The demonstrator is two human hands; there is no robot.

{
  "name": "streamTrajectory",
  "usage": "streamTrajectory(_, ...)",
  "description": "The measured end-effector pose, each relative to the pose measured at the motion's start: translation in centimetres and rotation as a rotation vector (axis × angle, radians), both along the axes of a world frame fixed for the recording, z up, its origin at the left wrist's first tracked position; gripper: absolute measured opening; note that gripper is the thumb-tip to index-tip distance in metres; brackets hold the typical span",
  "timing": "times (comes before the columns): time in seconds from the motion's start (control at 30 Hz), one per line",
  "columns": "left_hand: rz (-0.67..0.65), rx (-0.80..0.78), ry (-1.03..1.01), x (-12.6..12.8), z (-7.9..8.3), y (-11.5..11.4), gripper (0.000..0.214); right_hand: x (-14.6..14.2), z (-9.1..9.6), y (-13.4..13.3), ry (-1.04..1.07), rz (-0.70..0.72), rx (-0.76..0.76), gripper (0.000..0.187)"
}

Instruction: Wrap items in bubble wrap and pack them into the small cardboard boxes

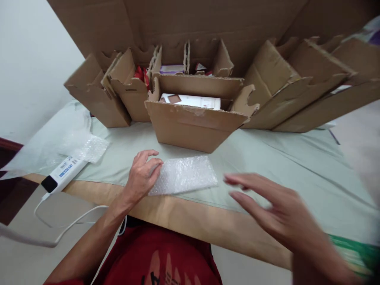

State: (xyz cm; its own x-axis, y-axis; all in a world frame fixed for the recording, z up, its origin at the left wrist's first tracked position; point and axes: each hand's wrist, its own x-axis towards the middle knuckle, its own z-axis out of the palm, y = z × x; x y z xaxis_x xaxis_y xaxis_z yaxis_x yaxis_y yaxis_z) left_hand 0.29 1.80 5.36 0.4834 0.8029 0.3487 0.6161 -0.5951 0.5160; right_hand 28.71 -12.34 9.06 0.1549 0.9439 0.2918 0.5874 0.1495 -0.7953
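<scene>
A flat sheet or pouch of clear bubble wrap (188, 174) lies on the cloth near the table's front edge. At its left end is my left hand (141, 172), thumb and index fingertip together on the wrap's upper left corner. My right hand (271, 208) hovers to the right of the wrap, apart from it and blurred by motion. Its fingers are stretched out, the thumb is separate, and nothing is in it. Just behind the wrap stands an open cardboard bin (184, 126) with a white box (196, 101) inside.
More cardboard bins (103, 97) stand in a row behind, some holding red or purple-and-white packages. Loose plastic wrapping (69, 140) lies at left over a white power strip (65, 172), whose cable (74, 225) hangs off the front edge. Something green (353, 249) lies at lower right.
</scene>
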Motion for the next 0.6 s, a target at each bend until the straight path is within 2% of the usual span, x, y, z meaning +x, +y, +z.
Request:
streamTrajectory(0.13,-0.180,0.207,-0.099,-0.1,1.9,-1.5,0.020,-1.0,-0.3,4.7,-0.311,0.302,-0.025,0.057)
streamTrajectory(0.2,-0.288,0.212,-0.098,-0.6,3.1,-2.5,0.026,-1.4,-0.8,6.5,-0.395,0.375,-0.031,0.056)
streamTrajectory(0.27,-0.417,0.119,-0.056,-1.5,4.4,-3.5,0.029,-1.5,-0.8,6.5,-0.439,0.423,-0.038,0.035)
streamTrajectory(0.3,-0.485,0.030,-0.026,-2.1,4.9,-3.8,0.027,-1.5,-0.5,5.7,-0.447,0.439,-0.050,0.025)
streamTrajectory(0.37,-0.574,-0.208,0.013,-3.3,5.3,-4.2,0.020,-1.4,0.6,3.2,-0.414,0.504,-0.118,0.018)
streamTrajectory(0.4,-0.554,-0.320,0.007,-3.8,5.3,-4.2,0.019,-1.2,1.2,1.7,-0.364,0.559,-0.178,0.017)
streamTrajectory(0.43,-0.475,-0.405,-0.013,-4.3,5.0,-4.0,0.019,-0.9,1.8,0.3,-0.294,0.613,-0.242,0.022)
streamTrajectory(0.5,-0.183,-0.460,-0.020,-4.8,3.9,-3.4,0.026,-0.2,2.4,-1.8,-0.137,0.641,-0.347,0.035)
streamTrajectory(0.53,-0.021,-0.437,0.023,-4.9,3.2,-3.1,0.030,0.2,2.3,-2.2,-0.083,0.576,-0.375,0.036)
streamTrajectory(0.6,0.196,-0.354,0.196,-4.9,1.8,-2.6,0.038,0.7,1.2,-1.9,-0.079,0.306,-0.403,0.035)
